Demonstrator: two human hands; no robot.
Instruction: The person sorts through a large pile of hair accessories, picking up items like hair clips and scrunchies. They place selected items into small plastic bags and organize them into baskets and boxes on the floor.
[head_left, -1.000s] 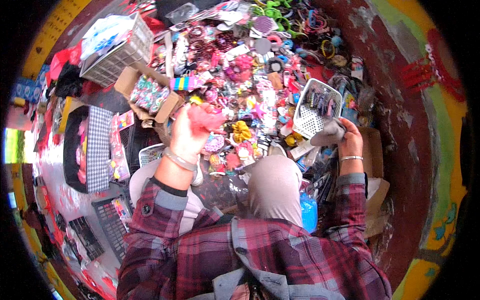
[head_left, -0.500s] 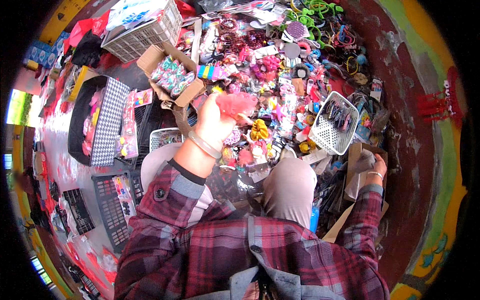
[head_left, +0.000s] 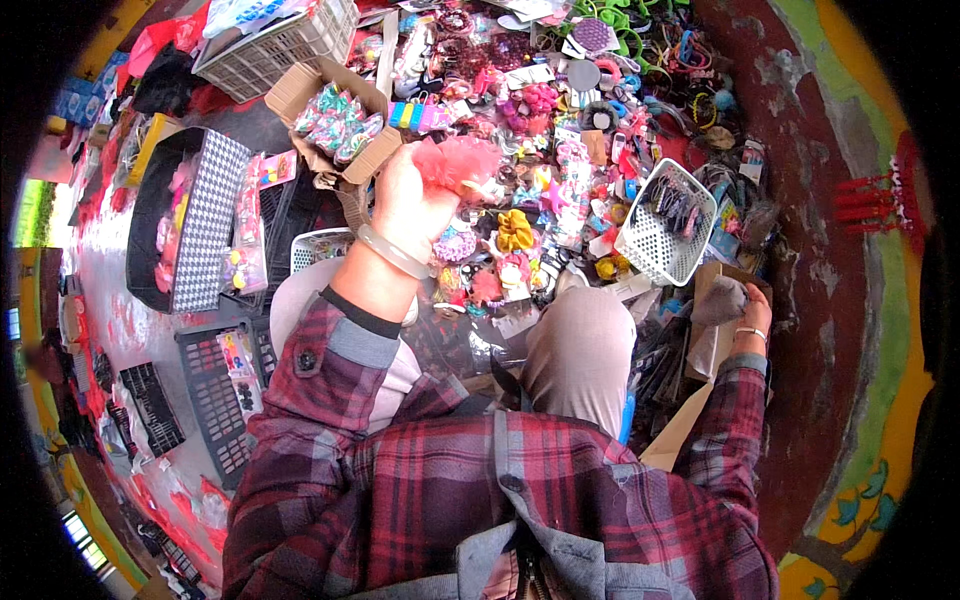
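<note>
My left hand (head_left: 402, 205), with a pale bangle at its wrist, is closed around a ruffled coral-pink gauzy hair accessory (head_left: 458, 168). It is held above a dense pile of hair accessories (head_left: 535, 195), which includes a mustard-yellow scrunchie (head_left: 515, 231) just beyond the wrist. Off to the right, my right hand (head_left: 757, 316) grips a soft grey piece (head_left: 721, 300) at an open cardboard box (head_left: 703, 345). The fingers partly hide that piece, and its kind is not clear.
A white basket of dark clips (head_left: 672, 262) stands between the pile and the right-hand box. To the left are a cardboard carton of wrapped pieces (head_left: 372, 158), a houndstooth-patterned bin (head_left: 210, 225), a grey crate (head_left: 285, 50) and a dark compartment tray (head_left: 215, 385). My knee (head_left: 580, 350) rises at the pile's near edge.
The whole view has shifted slightly, so the scene sits higher in the picture. Both hands keep their holds and stay in nearly the same places over the pile and the box.
</note>
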